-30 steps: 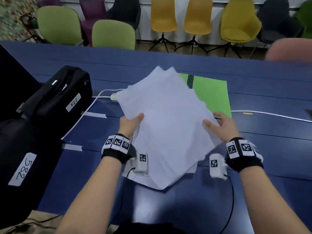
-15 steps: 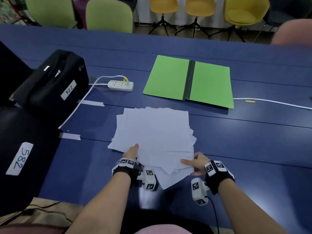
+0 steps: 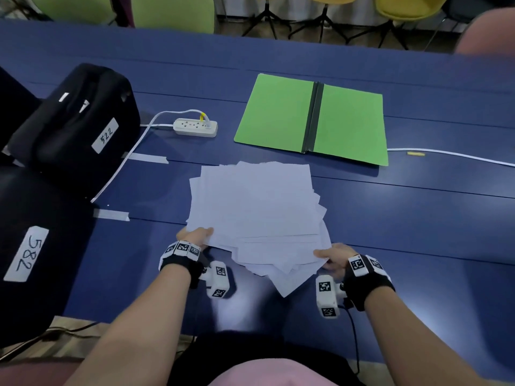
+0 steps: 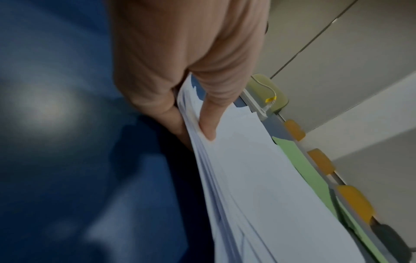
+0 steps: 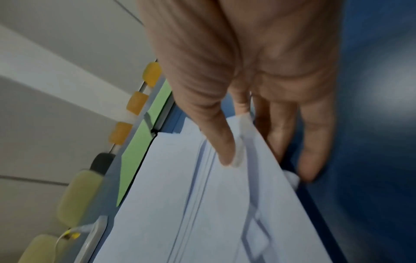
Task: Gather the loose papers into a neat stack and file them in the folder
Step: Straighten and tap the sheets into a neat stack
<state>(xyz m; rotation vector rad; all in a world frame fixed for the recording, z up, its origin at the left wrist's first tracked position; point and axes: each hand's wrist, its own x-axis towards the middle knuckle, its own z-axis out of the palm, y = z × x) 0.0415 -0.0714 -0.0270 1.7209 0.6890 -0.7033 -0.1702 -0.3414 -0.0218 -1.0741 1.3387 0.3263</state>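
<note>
A blue table (image 3: pixel 418 232) fills the frame. The papers (image 3: pixel 256 207) at centre are gathered but fanned unevenly; squaring and filing remain, I judge. The open green folder (image 3: pixel 278 112) lies upper right. The left hand (image 3: pixel 195 235) and right hand (image 3: pixel 334 257) each pinch a near corner, thumb on top.

A meeting room or office: a long blue table (image 3: pixel 418 218) faces a row of green and yellow shell chairs (image 3: pixel 172 12), with a white power strip (image 3: pixel 195 127) and numbered black equipment cases (image 3: pixel 80 121) near its left edge.
</note>
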